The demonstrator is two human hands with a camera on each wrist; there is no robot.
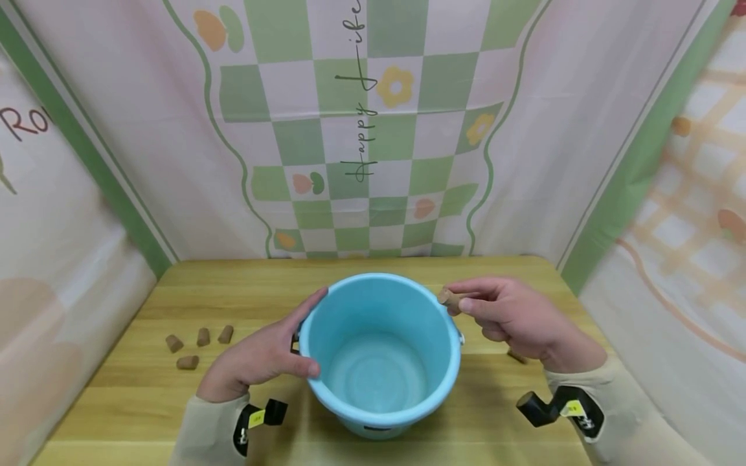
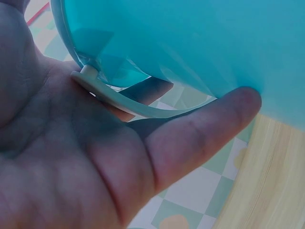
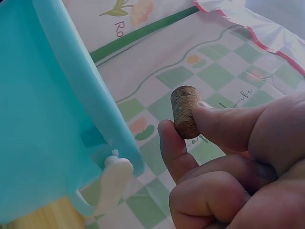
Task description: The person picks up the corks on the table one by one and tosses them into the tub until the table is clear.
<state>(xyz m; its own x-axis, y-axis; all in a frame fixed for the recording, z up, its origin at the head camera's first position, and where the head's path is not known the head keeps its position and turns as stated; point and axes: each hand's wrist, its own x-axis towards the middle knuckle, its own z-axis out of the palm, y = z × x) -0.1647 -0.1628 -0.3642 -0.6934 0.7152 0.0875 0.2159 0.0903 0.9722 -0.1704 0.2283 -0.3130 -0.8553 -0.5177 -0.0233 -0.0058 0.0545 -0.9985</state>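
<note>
Head view — one blue bucket (image 1: 379, 307), standing on a wood-grain tabletop (image 1: 245, 288) before a green-and-white checked cloth (image 1: 340, 139). Left hand (image 1: 268, 353): grip spread against the bucket's left side, thumb at the rim, one straight finger pressed to the outer wall in the left wrist view, beside the pale handle (image 2: 108, 94). Right hand (image 1: 513, 317): grip pinching one cork (image 1: 450, 299) between thumb and finger, held just beside the bucket's right rim; the right wrist view shows cork and rim apart. Four loose corks (image 1: 203, 336) — grouped on the tabletop, left of the left hand. One small brown piece (image 1: 517, 356), mostly hidden below the right hand.
</note>
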